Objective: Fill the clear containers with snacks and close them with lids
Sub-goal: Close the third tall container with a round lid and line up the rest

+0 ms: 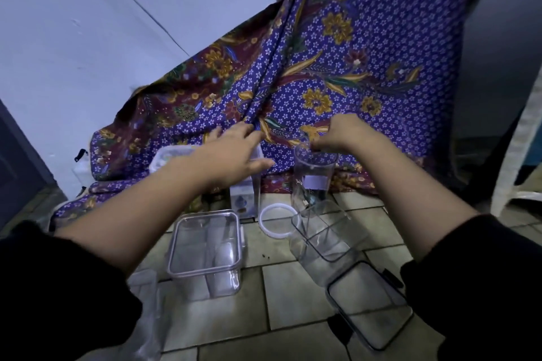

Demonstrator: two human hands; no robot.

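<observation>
My right hand [341,133] pinches the rim of a tall clear round jar [313,182] that stands upright on the tiled floor, empty. With its fingers spread, my left hand [234,149] hovers over a tall clear box [249,196] with a printed label; whether it touches the box I cannot tell. A bag or tub of snacks [168,160] lies behind my left forearm, mostly hidden. Nearer to me stand an empty square clear container [206,252] and a second empty clear container [325,240]. A white ring lid [277,221] and a dark-rimmed rectangular lid [369,305] lie on the floor.
A purple flowered cloth [337,67] drapes over something tall behind the containers. A crumpled clear plastic bag [146,302] lies at the lower left. A white plastic chair leg [516,161] stands at the right. Small dark crumbs [265,256] dot the tiles [293,287].
</observation>
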